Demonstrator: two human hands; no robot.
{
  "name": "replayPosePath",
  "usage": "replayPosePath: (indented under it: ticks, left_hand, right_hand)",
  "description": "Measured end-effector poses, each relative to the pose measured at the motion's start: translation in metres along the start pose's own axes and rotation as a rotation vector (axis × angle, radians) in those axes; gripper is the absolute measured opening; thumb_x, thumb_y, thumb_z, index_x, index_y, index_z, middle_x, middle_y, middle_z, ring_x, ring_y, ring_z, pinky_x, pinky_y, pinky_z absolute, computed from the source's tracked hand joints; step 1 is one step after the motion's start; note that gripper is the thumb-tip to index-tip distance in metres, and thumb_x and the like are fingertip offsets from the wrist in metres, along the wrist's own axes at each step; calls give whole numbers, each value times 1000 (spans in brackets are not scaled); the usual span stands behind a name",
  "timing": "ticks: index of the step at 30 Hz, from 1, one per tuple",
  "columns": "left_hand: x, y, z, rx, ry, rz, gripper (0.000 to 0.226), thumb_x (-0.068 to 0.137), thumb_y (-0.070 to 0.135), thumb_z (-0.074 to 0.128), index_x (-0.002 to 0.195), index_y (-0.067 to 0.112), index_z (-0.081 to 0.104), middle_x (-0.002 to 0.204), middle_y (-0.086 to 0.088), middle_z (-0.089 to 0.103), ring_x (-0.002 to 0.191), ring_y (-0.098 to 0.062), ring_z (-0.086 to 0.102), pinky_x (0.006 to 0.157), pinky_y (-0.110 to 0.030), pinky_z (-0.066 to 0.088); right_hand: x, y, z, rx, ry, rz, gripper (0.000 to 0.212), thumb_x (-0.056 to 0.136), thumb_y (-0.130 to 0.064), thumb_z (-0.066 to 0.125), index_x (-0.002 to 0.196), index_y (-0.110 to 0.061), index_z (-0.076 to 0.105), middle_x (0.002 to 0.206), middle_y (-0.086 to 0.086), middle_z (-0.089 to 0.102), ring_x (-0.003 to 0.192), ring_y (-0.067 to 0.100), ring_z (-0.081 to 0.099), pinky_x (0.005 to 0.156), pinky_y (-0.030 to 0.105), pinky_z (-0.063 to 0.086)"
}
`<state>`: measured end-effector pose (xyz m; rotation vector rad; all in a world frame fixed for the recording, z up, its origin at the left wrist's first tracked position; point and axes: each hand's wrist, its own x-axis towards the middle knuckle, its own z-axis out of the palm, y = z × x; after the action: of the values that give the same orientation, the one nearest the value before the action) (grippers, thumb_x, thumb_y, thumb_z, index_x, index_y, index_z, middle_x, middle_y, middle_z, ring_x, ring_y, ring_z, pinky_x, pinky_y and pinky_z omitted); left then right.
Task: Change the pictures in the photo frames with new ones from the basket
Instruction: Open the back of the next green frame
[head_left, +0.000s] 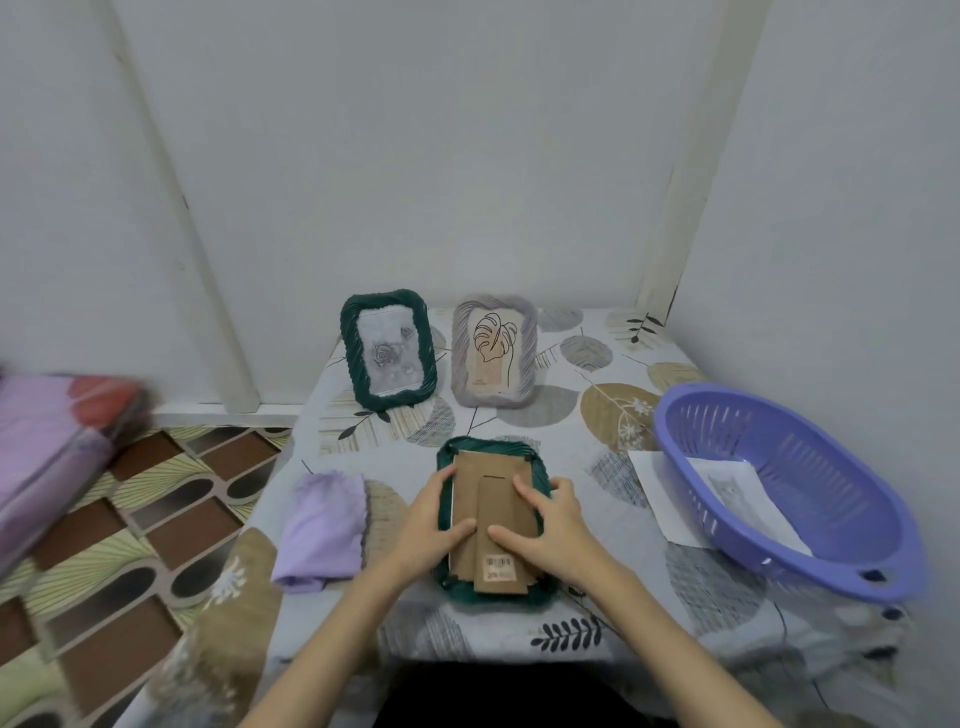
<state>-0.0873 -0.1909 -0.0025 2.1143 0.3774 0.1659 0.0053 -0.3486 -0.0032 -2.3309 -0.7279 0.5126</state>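
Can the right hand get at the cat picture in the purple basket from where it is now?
Probably yes. The right hand rests on the face-down green frame, the purple basket sits open-topped just to its right, and nothing lies over the cat picture.

Both forearms come up from the bottom edge and lean toward each other, bare to the elbow. The left hand (434, 525) lies palm down, its fingers spread and lightly bent, the thumb pointing inward. The right hand (550, 525) is also palm down, fingers stretched forward and a little apart, its thumb pointing toward the left thumb. The 2 thumbs are near but apart.
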Motion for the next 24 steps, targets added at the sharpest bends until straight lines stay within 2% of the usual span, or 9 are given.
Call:
replayPosePath:
  ticks: [2, 4, 6, 9, 12, 14, 17, 19, 24]
  left_hand:
    - [-3, -15, 4, 185, -60, -74, 74, 83, 46, 56, 143, 20, 20, 151, -4, 26, 144, -23, 10, 117, -42, 10]
    - [-7, -24, 7, 345, -85, -100, 67, 91, 42, 50, 145, 23, 15, 155, -4, 15, 145, -23, -6, 116, -44, -5]
    - [-8, -26, 8, 408, -99, -97, 66, 92, 45, 46, 146, 25, 13, 157, -6, 5, 143, -24, -13, 115, -43, -9]
    - [-6, -29, 9, 484, -97, -119, 66, 91, 49, 45, 146, 30, 13, 156, -10, -10, 142, -28, -17, 115, -42, -6]
    - [-2, -36, 6, 423, 67, -61, 78, 79, 66, 34, 143, 24, 24, 157, -8, 2, 144, -26, -9, 116, -39, 1]
    - [2, -39, 4, 472, 169, -10, 91, 64, 75, 16, 138, 23, 32, 155, -1, 16, 145, -21, -3, 115, -37, 3]
    - [8, -41, 5, 592, 166, 12, 92, 62, 76, 5, 134, 28, 35, 153, 9, 21, 144, -15, -1, 115, -40, 3]
    - [10, -42, 7, 616, 148, 22, 89, 63, 76, 4, 131, 31, 38, 152, 11, 24, 145, -14, 0, 115, -44, 3]
    - [12, -43, 7, 716, 163, 51, 84, 66, 74, 1, 129, 36, 43, 149, 16, 30, 145, -14, 2, 114, -48, 1]
  right_hand:
    - [-6, 5, 13, -57, -16, 10, 83, 76, -62, 57, 144, -31, 22, 138, 5, 14, 133, 26, 18, 112, 40, 24]
    - [-10, 8, 20, -119, 4, 1, 80, 78, -63, 54, 145, -30, 22, 139, 8, 14, 133, 27, 14, 113, 39, 22]
    - [-12, 9, 24, -193, 38, -9, 78, 79, -65, 50, 144, -31, 23, 140, 10, 14, 133, 27, 13, 113, 39, 20]
    - [-13, 10, 25, -253, 61, -5, 81, 75, -71, 45, 143, -32, 26, 139, 11, 19, 131, 27, 18, 111, 36, 21]
    - [-9, 13, 21, -239, 127, 28, 100, 57, -84, 26, 143, -33, 24, 137, 6, 26, 127, 24, 24, 107, 36, 25]
    - [-5, 17, 18, -256, 184, 33, 96, 62, -84, 29, 142, -30, 24, 135, 3, 30, 124, 23, 28, 103, 36, 28]
    - [1, 21, 17, -385, 236, -2, 90, 65, -84, 23, 137, -31, 30, 132, -2, 36, 119, 20, 31, 99, 36, 30]
    - [5, 21, 17, -432, 241, -19, 92, 61, -85, 13, 135, -34, 33, 130, -5, 37, 118, 19, 32, 97, 37, 30]
    - [7, 19, 14, -526, 242, -48, 89, 61, -83, 8, 134, -39, 34, 127, -6, 39, 115, 19, 33, 92, 37, 29]
